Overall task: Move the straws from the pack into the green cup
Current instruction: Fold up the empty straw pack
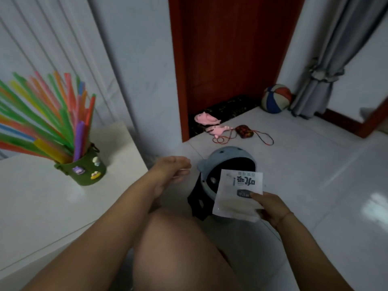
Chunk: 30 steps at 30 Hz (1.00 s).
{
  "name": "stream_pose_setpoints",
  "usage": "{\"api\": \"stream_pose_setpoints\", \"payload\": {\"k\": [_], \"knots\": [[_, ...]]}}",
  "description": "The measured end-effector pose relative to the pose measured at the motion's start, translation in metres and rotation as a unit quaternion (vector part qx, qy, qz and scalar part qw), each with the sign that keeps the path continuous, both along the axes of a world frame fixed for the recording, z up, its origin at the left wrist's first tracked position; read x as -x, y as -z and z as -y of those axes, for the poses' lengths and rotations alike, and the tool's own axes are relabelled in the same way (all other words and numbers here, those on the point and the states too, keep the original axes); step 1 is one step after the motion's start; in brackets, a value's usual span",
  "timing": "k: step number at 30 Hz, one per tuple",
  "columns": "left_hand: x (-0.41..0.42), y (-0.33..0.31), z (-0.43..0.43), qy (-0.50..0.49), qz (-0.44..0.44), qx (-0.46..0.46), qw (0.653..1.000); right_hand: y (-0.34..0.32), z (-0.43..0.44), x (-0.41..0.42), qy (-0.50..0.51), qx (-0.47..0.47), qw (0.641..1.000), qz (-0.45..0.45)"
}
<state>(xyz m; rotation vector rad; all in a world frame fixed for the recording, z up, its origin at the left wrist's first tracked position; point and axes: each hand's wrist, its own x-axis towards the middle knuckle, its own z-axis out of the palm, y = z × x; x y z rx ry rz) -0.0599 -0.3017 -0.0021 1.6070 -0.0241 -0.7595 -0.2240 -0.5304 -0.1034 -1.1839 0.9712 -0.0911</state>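
Head view showed the green cup (89, 172) standing on the white tabletop (42, 206), packed with coloured straws (42, 122) fanning up and to the left of it. Right of the cup, off the tabletop edge, the left hand (170, 171) hung loose and empty. Further right, the right hand (270, 208) pinched the flat white pack (237, 194) above a blue bin (226, 164) on the floor.

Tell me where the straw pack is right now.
In the head view, the straw pack sits lower right of centre, pinched by the right hand over the blue bin on the floor, well away from the green cup.
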Motion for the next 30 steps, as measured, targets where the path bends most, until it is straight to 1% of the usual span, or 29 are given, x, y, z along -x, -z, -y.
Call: {"api": "stream_pose_setpoints", "payload": {"k": [4, 7, 10, 14, 17, 24, 27, 30], "knots": [[-0.005, 0.006, 0.011, 0.016, -0.004, -0.017, 1.000, 0.016, 0.012, -0.010, 0.063, -0.045, 0.997, 0.008], [-0.010, 0.011, 0.019, 0.025, -0.004, -0.026, 0.999, 0.022, 0.020, -0.030, 0.084, -0.075, 0.993, 0.018], [-0.015, 0.016, 0.024, 0.029, -0.007, -0.035, 0.999, 0.027, 0.024, -0.053, 0.106, -0.056, 0.993, 0.005], [-0.020, 0.023, 0.026, 0.025, -0.020, -0.035, 0.999, 0.031, 0.023, -0.077, 0.083, -0.026, 0.996, -0.026], [-0.024, 0.026, 0.024, 0.019, -0.027, -0.036, 0.999, 0.035, 0.020, -0.086, 0.060, -0.049, 0.996, -0.042], [-0.030, 0.029, 0.019, 0.006, -0.028, -0.035, 0.999, 0.042, 0.022, -0.084, 0.069, -0.039, 0.994, -0.071], [-0.027, 0.026, 0.019, 0.008, -0.027, -0.033, 0.999, 0.034, 0.023, -0.084, 0.072, -0.021, 0.996, -0.050], [-0.023, 0.019, 0.015, 0.006, -0.021, -0.025, 0.999, 0.015, 0.017, -0.088, 0.061, -0.011, 0.998, 0.007]]}}
